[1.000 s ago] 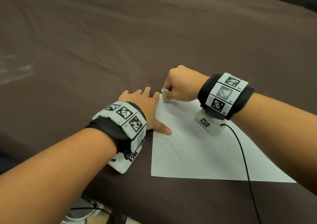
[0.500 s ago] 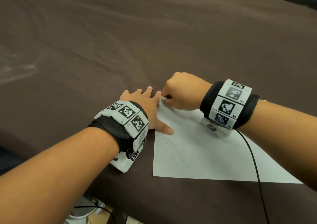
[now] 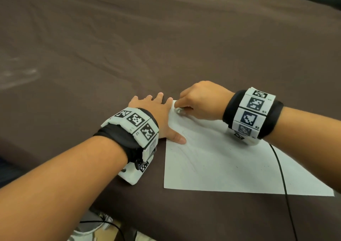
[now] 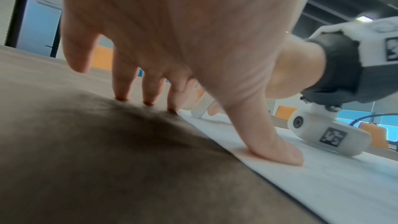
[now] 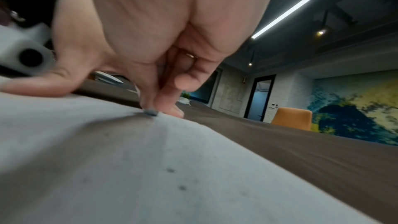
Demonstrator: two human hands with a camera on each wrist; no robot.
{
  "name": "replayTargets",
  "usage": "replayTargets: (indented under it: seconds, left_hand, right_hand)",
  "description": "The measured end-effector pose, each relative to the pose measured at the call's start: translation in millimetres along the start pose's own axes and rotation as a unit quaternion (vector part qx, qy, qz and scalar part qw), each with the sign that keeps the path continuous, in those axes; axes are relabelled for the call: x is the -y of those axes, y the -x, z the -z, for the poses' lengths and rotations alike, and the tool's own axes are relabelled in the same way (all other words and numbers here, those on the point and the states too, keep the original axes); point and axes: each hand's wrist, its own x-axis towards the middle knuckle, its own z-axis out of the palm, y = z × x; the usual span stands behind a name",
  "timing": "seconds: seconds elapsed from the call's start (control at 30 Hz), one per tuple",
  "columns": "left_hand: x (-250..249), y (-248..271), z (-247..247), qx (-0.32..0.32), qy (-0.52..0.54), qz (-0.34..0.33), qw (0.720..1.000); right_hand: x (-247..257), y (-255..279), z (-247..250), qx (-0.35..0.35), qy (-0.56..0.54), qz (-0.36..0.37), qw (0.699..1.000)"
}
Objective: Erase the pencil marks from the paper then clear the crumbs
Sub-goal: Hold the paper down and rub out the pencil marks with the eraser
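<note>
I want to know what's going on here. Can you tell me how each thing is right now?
Paper: flat on the brown cloth, faint marks and dark crumbs on it.
Eraser: pinched in the right hand, tip down on the paper's far corner.
Left hand: spread flat, thumb pressing the paper's edge.
Cloth: lightly wrinkled.

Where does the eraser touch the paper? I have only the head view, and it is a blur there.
Observer: Right wrist view: the eraser's grey tip sits on the paper, pinched in the right hand.
Operator: Is the sheet flat there?
Observer: No, a shadowed ridge runs from the tip toward the camera.
Operator: And the left hand's hold?
Observer: Left wrist view: the left hand's thumb lies flat on the paper's edge; three fingertips press the cloth beside it.
</note>
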Motion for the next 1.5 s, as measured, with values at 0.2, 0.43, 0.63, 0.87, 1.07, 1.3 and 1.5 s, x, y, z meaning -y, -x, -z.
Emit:
replayTargets:
  seconds: [0.2, 0.43, 0.63, 0.87, 1.07, 1.3, 1.5]
  left_hand:
    - [0, 0, 0, 0.002, 0.001, 0.0, 1.0]
    - [-1, 0, 1, 0.004, 0.0, 0.003, 1.0]
    - [-1, 0, 0, -0.002, -0.006, 0.001, 1.0]
    - [-1, -1, 0, -0.004, -0.006, 0.002, 1.0]
    - [-1, 0, 1, 0.002, -0.005, -0.001, 1.0]
    - [0, -1, -1, -0.008, -0.008, 0.0, 1.0]
    - [-1, 0, 0, -0.004, -0.003, -0.004, 1.0]
  right_hand:
    - [14, 5, -2, 0.009, -0.01, 0.068, 0.998]
    - [12, 3, -2, -0.002, -0.007, 0.066, 0.998]
    - [1, -2, 4, -0.018, 0.036, 0.035, 0.999]
    - [4, -6, 5, 0.068, 0.075, 0.003, 0.995]
    - [14, 1, -2, 0.016, 0.009, 0.101, 0.995]
    - [-3, -9, 13, 0.094, 0.07, -0.081, 0.99]
    - [19, -3, 5, 0.051, 0.006, 0.017, 0.999]
